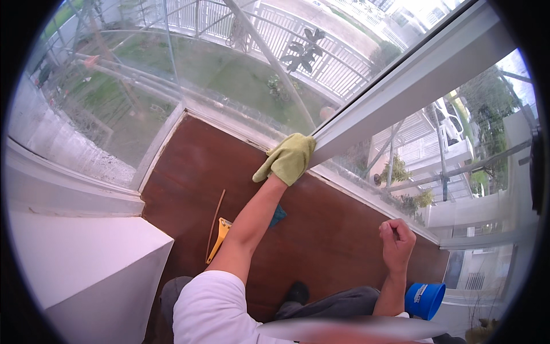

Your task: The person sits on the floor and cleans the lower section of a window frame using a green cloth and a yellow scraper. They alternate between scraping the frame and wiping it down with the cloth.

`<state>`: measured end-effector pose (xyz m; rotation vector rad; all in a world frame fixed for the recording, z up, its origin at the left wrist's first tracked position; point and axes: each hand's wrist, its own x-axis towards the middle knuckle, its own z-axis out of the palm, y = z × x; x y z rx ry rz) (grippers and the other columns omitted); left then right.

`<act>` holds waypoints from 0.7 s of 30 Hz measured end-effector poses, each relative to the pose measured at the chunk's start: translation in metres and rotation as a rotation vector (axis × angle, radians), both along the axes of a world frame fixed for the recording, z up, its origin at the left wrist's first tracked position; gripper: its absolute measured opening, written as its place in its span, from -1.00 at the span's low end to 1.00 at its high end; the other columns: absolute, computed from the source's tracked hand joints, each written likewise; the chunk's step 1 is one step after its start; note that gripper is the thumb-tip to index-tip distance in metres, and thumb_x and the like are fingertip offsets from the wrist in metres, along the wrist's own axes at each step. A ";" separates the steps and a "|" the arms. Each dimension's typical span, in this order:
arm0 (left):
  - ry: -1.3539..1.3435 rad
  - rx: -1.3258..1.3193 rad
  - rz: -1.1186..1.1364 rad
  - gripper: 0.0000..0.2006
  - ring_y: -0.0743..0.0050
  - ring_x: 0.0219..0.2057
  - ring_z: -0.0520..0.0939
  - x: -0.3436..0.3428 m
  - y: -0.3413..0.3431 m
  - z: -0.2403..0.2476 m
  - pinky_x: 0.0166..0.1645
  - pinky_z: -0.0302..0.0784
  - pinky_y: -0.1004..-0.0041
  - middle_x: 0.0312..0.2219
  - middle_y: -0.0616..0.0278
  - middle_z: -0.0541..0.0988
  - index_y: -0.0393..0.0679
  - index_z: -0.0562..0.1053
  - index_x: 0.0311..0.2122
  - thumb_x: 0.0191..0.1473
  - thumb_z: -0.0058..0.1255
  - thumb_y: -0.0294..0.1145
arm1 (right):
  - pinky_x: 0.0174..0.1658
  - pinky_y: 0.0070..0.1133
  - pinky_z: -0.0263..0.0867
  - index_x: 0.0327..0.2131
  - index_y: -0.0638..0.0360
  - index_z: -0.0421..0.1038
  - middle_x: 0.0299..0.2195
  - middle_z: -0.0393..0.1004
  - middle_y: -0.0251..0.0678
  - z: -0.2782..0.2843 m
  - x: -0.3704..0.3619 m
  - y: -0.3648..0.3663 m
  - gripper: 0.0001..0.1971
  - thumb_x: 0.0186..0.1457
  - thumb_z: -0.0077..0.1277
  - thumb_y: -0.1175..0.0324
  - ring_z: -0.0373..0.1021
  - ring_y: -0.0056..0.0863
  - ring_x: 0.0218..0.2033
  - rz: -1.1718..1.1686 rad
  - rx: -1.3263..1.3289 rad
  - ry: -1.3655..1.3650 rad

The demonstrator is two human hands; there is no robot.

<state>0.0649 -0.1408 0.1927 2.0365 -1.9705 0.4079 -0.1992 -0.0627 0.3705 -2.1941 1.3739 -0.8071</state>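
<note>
A yellow-green cloth (293, 157) covers my left hand (285, 162) and hides its fingers. With it, my left hand presses against the foot of the white window post (366, 112), where the post meets the sill. My right hand (396, 241) is closed in a loose fist above the brown floor, near the right-hand window; nothing shows in it. Beside my left forearm lie a yellow scraper (220, 238) and a thin brown stick (215, 225). Partly hidden behind that forearm is a teal cloth (278, 215).
At lower right stands a blue bucket (425, 301). A white boxy ledge (86, 252) juts in at the left. Large glass panes (229, 74) rise along the far side of the brown floor (321, 241), with a low sill (229, 129) under them.
</note>
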 end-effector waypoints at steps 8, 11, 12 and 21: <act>0.334 0.115 -0.041 -0.75 0.52 -0.26 0.52 0.011 0.005 0.102 -0.16 0.38 0.61 -0.45 0.32 0.48 -0.15 0.38 -0.32 -0.21 0.07 -0.49 | -0.45 -0.69 0.23 -0.53 0.33 0.37 -0.61 0.37 -0.32 0.001 -0.001 -0.001 -0.90 0.00 0.02 0.52 0.29 -0.63 -0.58 -0.002 0.039 0.016; 0.562 0.034 -0.119 -0.77 0.47 -0.31 0.50 0.026 0.021 0.108 -0.16 0.39 0.56 -0.46 0.34 0.46 -0.10 0.40 -0.35 -0.23 -0.04 -0.59 | -0.45 -0.69 0.23 -0.53 0.33 0.36 -0.61 0.37 -0.31 0.002 -0.001 0.000 -0.90 -0.01 0.02 0.53 0.30 -0.61 -0.58 0.013 0.008 0.013; 0.645 0.015 -0.127 -0.77 0.50 -0.34 0.49 0.029 0.025 0.109 -0.16 0.38 0.57 -0.49 0.38 0.44 -0.05 0.41 -0.39 -0.24 -0.10 -0.63 | -0.45 -0.69 0.23 -0.54 0.33 0.36 -0.61 0.37 -0.31 0.003 -0.002 0.000 -0.90 -0.01 0.02 0.53 0.30 -0.60 -0.58 0.020 -0.007 -0.011; 1.131 -0.249 -0.169 -0.93 0.26 -0.35 0.53 0.014 0.064 0.073 -0.29 0.43 0.38 -0.45 0.23 0.47 -0.13 0.35 -0.44 -0.10 -0.03 -0.50 | -0.45 -0.68 0.24 -0.54 0.33 0.36 -0.60 0.38 -0.30 0.017 -0.003 0.017 -0.91 -0.02 0.03 0.53 0.30 -0.59 -0.58 0.054 -0.059 -0.044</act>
